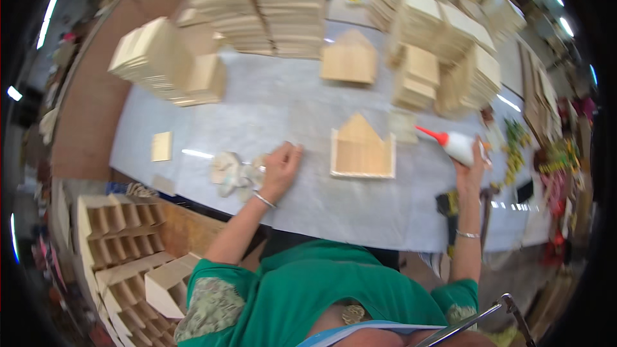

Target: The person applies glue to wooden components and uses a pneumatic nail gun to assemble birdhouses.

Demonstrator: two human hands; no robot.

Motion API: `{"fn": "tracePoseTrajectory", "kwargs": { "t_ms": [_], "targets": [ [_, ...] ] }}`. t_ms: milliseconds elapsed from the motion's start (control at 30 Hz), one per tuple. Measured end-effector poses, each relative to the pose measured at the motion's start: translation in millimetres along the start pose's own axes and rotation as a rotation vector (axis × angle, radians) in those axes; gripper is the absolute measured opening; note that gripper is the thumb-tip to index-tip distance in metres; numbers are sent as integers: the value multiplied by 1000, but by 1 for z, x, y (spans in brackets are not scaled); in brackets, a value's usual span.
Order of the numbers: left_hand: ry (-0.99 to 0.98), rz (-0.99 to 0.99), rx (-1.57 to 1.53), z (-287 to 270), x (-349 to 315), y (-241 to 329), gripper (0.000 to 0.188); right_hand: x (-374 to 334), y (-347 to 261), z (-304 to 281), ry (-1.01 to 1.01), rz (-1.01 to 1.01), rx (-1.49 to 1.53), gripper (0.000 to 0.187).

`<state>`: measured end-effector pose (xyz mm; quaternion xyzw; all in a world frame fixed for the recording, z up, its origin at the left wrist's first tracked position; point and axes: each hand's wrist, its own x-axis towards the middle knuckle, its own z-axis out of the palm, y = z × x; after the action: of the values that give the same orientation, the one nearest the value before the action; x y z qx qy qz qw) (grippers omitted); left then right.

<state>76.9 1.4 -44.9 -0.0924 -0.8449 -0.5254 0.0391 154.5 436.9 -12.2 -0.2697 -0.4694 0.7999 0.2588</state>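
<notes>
My right hand (470, 166) is wrapped round a white squeeze bottle (457, 146) with a red pointed nozzle, held tilted at the right with its tip toward the middle. On the table, left of the bottle, lies a house-shaped wooden piece (363, 148) with a peaked far edge. Pale strips run along its left, right and near edges. My left hand (283, 167) is to the left of this piece, apart from it, its fingers curled closed with nothing visible in them. Beside that hand lies a crumpled whitish cloth or glove (228, 172).
Another house-shaped piece (349, 61) lies farther back. Tall stacks of wooden boards (283, 16) stand behind, with more stacks (466, 83) at the right. A small wooden square (161, 146) lies at left. Compartmented wooden boxes (125, 234) stand lower left; a dark-and-yellow tool (448, 209) is near my right forearm.
</notes>
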Motion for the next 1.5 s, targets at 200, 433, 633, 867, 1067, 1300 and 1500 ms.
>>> {"fn": "tracePoseTrajectory", "kwargs": {
  "t_ms": [200, 433, 633, 867, 1067, 1300, 1500],
  "targets": [
    [339, 192, 302, -84, 58, 12, 36, 19, 15, -6, 2, 121, -122, 55],
    [344, 226, 358, -102, 128, 12, 28, 19, 16, 7, 96, -70, -512, 49],
    [-4, 132, 256, 8, 158, 34, 32, 15, 15, -8, 94, -205, -846, 47],
    [-326, -450, -375, 41, 177, 28, 24, -21, -14, -15, 56, -305, -810, 33],
    [-286, -423, -610, 28, 143, 60, 16, -53, -27, 21, -34, -515, -898, 21],
    [-212, -186, -706, 2, 93, 90, 14, -113, -19, 124, -519, -650, -777, 24],
    [-15, 343, -218, 7, 37, 127, 8, -147, -1, 184, -553, -485, -675, 36]
  ]
}}
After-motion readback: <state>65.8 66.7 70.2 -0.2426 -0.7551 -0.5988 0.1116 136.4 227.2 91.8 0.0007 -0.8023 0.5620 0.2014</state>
